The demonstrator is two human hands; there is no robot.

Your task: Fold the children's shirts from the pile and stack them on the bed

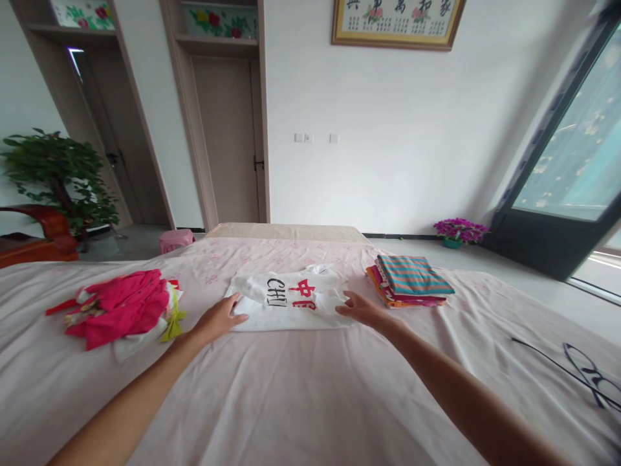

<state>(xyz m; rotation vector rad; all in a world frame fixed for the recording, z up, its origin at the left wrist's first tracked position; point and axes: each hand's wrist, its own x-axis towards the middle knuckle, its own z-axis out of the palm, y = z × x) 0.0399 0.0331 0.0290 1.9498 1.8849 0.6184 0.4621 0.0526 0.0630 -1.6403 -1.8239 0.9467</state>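
A white T-shirt [286, 316] with red and black printed characters lies partly folded on the bed, its near part turned over some of the print. My left hand [220, 320] grips its left edge, with the thumb on top of the cloth. At the opposite edge, my right hand [361, 310] has hold of the shirt between thumb and fingers. The other fingertips of both hands are hidden. To the right of the shirt is a stack of folded clothes [412, 277], topped by a teal and orange striped piece. A loose heap of bright pink clothing [123, 307] lies on the left.
A pale pink sheet [291, 395] covers the bed. Black-framed glasses [585, 372] rest at the right. Beyond the bed are a pink stool [176, 240], a potted plant with purple flowers [460, 230] and a leafy plant [58, 171].
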